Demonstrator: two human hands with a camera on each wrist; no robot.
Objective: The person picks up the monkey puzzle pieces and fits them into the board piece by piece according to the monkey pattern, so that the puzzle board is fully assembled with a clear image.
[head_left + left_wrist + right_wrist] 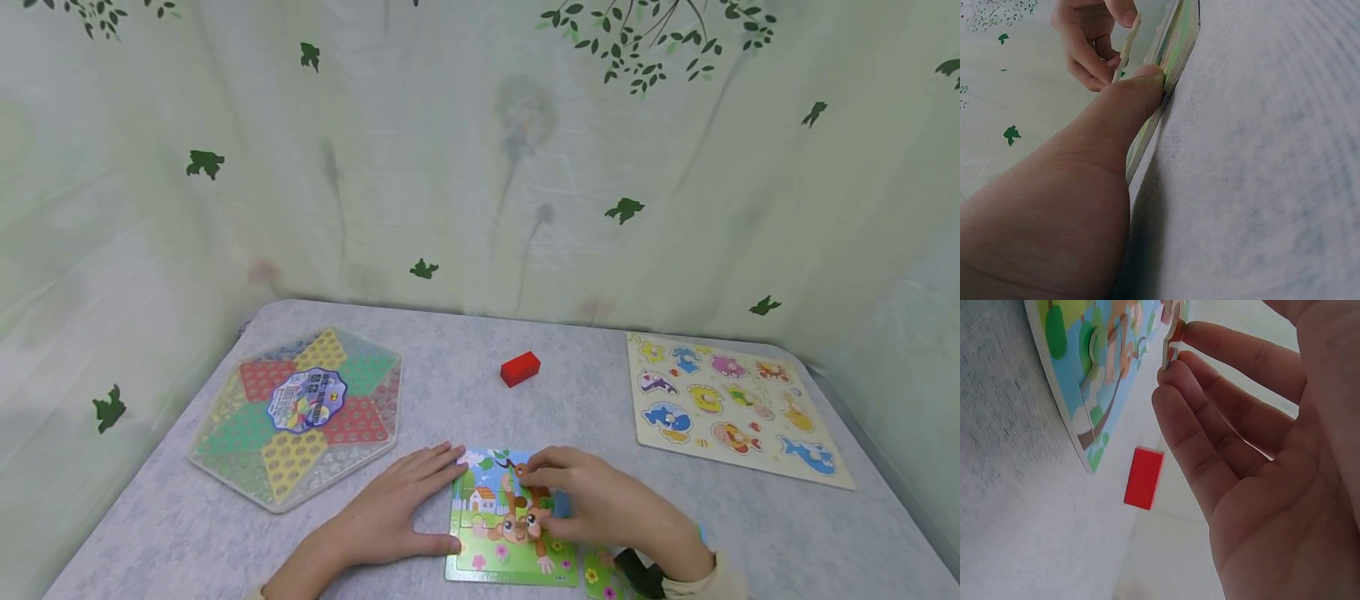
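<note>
A jigsaw puzzle [480,570] with a cartoon monkey, a small house and flowers lies on the table in front of me. My left hand [393,510] rests at its left side, fingers spread at the upper edge and thumb on the lower left border. Between thumb and fingertips, my right hand [600,500] pinches a puzzle piece [1171,339], held tilted over the right half of the picture. Seen from the left wrist, that piece [1125,50] stands edge-on above the board. More puzzle pieces [595,575] lie beside the board, partly hidden under the right wrist.
Beyond the puzzle stands a red block [520,369]. A hexagonal plastic game board [225,435] with a coloured star lies to the left. On the right is a cream board [701,447] with animal pictures. A leaf-patterned curtain [465,167] hangs behind the table.
</note>
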